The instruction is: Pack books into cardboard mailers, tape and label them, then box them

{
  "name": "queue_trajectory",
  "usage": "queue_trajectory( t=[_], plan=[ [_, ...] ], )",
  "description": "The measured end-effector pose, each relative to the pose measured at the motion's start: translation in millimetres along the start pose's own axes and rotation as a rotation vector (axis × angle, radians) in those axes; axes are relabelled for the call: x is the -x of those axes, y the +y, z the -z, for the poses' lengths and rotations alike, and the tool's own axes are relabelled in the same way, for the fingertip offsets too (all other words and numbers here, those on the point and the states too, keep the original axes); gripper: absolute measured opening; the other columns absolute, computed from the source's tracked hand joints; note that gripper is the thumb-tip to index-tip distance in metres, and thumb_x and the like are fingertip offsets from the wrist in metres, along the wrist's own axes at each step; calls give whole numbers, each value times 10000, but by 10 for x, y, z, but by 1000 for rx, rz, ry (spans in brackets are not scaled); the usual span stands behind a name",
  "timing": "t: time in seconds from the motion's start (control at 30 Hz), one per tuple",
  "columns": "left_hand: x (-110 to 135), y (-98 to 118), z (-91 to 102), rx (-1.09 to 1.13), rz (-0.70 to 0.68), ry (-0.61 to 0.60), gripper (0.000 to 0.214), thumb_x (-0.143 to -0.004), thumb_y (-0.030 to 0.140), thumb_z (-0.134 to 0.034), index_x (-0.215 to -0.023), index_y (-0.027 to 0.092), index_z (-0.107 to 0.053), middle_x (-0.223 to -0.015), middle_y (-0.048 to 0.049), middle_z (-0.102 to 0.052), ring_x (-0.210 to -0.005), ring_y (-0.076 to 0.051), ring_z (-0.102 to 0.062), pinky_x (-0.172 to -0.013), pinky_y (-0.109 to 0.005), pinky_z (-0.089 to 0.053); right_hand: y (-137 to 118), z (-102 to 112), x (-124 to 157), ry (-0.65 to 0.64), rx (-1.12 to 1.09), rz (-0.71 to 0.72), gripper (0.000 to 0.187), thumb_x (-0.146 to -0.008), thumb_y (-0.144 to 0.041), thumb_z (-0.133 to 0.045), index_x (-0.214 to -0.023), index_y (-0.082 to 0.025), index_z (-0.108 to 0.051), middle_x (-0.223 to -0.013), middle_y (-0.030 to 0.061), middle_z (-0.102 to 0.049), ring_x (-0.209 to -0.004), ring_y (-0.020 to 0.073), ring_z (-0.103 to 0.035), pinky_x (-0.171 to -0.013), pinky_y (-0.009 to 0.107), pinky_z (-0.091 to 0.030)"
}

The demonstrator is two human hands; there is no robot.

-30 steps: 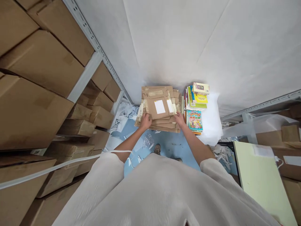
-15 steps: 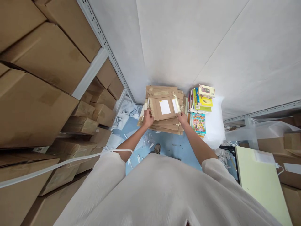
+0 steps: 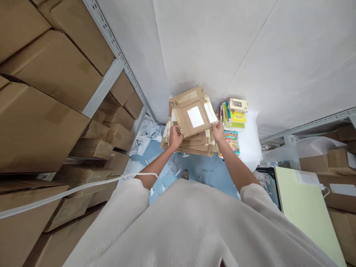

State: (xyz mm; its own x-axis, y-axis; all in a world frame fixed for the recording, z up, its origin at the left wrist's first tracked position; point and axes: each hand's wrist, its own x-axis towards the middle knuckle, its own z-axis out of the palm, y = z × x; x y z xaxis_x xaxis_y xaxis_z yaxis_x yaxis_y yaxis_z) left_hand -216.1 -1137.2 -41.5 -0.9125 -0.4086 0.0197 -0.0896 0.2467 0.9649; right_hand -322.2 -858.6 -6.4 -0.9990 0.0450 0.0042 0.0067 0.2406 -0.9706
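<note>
A flattened cardboard box (image 3: 185, 117) with white labels and strips of tape is held between my two hands. My left hand (image 3: 175, 137) pinches its near left corner, fingers closed. At the near right corner my right hand (image 3: 217, 130) grips the edge. The sheet is tilted, its right side higher than its left. Beneath it lies a stack of flattened cardboard (image 3: 194, 147), partly covered by the held piece. Just right of the stack are piled books (image 3: 234, 125), with a colourful comic-style book (image 3: 231, 140) at the near end.
Shelves of cardboard boxes (image 3: 50, 70) rise on the left. A white wall (image 3: 211, 44) stands behind the stack. Paper scraps (image 3: 147, 133) and a clear plastic bag (image 3: 174, 165) lie on the blue floor (image 3: 200, 167). At right is a pale green tabletop (image 3: 306, 207). A white cable (image 3: 83, 189) crosses by my left arm.
The flattened cardboard box has been lifted and turned, its right side rising off the stack. My right hand has moved up with it; the left has barely shifted.
</note>
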Motion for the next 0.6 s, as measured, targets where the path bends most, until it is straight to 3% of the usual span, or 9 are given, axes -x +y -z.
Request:
queue_trajectory(
  t=[0.1,0.3,0.47,0.6],
  plan=[
    [20,47,-70,16,4,-33,457,-867,131,-804,-1251,263,-596,-1382,-104,-621,-944,-199,-740,-945,-420,-649,-141,174,-2,112,-92,-54,417,-911,-618,-751,-1091,-294,-559,-918,-3,-685,-803,195,-627,-670,315,-574],
    [-75,222,-314,-34,-63,-57,446,-922,146,-779,-1325,250,-617,-1421,-141,-635,-1231,-292,-704,-1220,-515,-529,-331,855,225,50,-152,-10,556,-800,-701,-826,-1084,-300,-566,-977,6,-708,-827,195,-629,-656,305,-552],
    [-353,676,-712,-126,-182,-62,368,-986,185,-719,-1334,251,-622,-1491,-168,-623,-1474,-353,-578,-1336,-573,-409,-423,1645,543,44,-77,-36,561,-835,-748,-814,-1095,-305,-589,-979,28,-736,-866,229,-656,-712,348,-572],
    [-421,1134,-1191,-148,-307,-122,397,-1024,284,-716,-1408,258,-620,-1606,-183,-588,-1590,-387,-485,-1379,-641,-325,-397,2347,869,90,-38,-49,575,-819,-770,-830,-1089,-305,-626,-971,25,-741,-915,237,-675,-739,340,-576]
  ],
)
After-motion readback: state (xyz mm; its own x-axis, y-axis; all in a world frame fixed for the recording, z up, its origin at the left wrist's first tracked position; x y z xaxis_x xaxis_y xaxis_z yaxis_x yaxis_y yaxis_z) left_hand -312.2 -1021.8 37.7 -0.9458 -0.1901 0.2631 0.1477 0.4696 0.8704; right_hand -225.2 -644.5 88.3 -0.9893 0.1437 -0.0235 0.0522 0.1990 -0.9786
